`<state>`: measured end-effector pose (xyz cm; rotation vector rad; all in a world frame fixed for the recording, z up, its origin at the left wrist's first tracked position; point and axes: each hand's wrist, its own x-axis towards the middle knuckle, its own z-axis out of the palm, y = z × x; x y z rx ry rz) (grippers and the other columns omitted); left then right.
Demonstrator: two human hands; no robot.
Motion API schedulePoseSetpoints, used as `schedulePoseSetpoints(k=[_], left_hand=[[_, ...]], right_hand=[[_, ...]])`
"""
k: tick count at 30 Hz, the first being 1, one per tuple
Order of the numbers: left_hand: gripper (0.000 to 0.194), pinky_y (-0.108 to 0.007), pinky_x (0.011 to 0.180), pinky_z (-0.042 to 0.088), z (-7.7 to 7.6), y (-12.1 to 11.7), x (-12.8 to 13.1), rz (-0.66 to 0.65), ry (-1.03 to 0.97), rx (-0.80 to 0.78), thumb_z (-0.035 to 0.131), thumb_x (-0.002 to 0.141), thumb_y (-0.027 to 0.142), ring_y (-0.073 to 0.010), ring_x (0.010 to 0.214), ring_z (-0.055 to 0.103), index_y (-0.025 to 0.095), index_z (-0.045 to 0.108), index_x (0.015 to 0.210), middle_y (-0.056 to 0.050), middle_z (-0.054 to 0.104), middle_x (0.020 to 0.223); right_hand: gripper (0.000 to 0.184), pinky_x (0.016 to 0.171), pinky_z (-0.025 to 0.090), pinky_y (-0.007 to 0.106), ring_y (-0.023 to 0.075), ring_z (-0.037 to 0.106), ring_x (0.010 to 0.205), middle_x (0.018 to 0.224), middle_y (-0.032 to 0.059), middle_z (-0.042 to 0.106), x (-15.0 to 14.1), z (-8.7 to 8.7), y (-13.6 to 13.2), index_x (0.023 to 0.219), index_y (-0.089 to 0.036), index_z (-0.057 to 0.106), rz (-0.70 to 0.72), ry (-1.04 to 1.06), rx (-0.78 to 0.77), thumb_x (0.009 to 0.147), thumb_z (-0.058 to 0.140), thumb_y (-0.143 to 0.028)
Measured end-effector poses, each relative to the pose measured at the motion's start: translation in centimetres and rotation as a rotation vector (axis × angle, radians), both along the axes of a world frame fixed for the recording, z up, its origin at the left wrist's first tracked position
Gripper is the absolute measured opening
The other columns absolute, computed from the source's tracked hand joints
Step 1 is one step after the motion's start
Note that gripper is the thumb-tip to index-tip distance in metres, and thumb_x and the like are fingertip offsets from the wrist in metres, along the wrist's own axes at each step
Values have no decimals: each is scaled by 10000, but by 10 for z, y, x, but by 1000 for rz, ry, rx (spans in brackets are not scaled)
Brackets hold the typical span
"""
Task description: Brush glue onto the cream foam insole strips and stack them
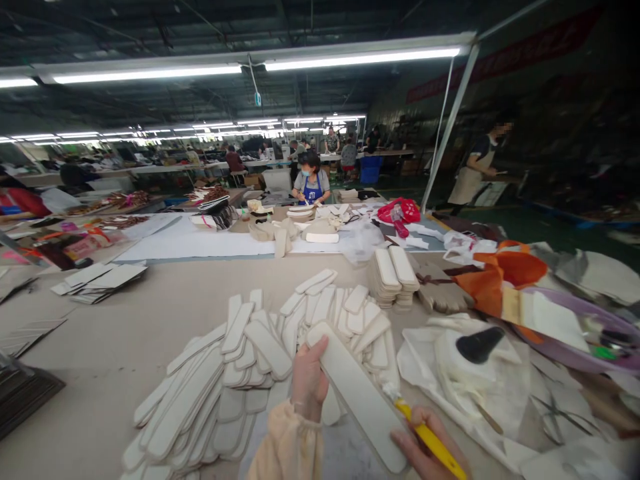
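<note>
My left hand (309, 381) grips the upper end of a long cream strip (357, 393) with rounded ends, thumb on top. The strip slants down to the right in front of me. In my right hand (433, 443) is a brush (425, 433) with a yellow handle, its whitish tip pointing up and left along the strip's edge. Fingers of that hand also touch the strip's lower end. Beyond and left of my hands lies a spread heap of similar strips (195, 393). Two neat stacks of strips (393, 270) stand behind the heap.
To the right, a white container with a dark top (467, 353) sits on plastic sheeting, with scissors (557, 417) nearby. A purple basin (560, 353) and orange material (500, 273) lie farther right. Flat pieces (100, 280) lie left. A co-worker (313, 183) sits across the table.
</note>
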<state>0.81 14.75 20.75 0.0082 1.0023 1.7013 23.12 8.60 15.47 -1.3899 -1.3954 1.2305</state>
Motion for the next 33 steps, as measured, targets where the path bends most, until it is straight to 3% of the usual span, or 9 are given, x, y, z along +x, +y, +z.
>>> schedulePoseSetpoints(k=[5,16,22,33], left_hand=[[199,-314,748,569,-1,3,-2,15,2,-47,715,692,93,-197,753,709,133,633,869,-49,721,719],[167,-283,706,580,-8,10,-3,-9,-15,-70,672,729,53,-147,642,682,112,642,882,-55,728,756],[143,-214,707,561,-11,14,-8,32,1,-85,633,770,58,-123,732,682,123,643,897,-37,727,824],[169,-235,746,557,-17,16,-9,48,8,-113,613,786,70,-129,764,684,138,627,940,-36,722,837]], right_hand=[[301,502,434,228,163,537,603,695,-31,547,0,-6,-1,833,-254,468,69,26,5,750,706,-420],[286,525,414,228,143,487,597,679,-40,486,-11,-3,0,820,-239,452,41,127,1,792,678,-413],[272,531,409,224,131,459,603,695,-41,459,-12,2,1,839,-234,460,-43,120,59,801,672,-401],[316,474,363,205,109,416,540,635,-68,418,-15,3,4,843,-239,446,-88,162,10,764,709,-394]])
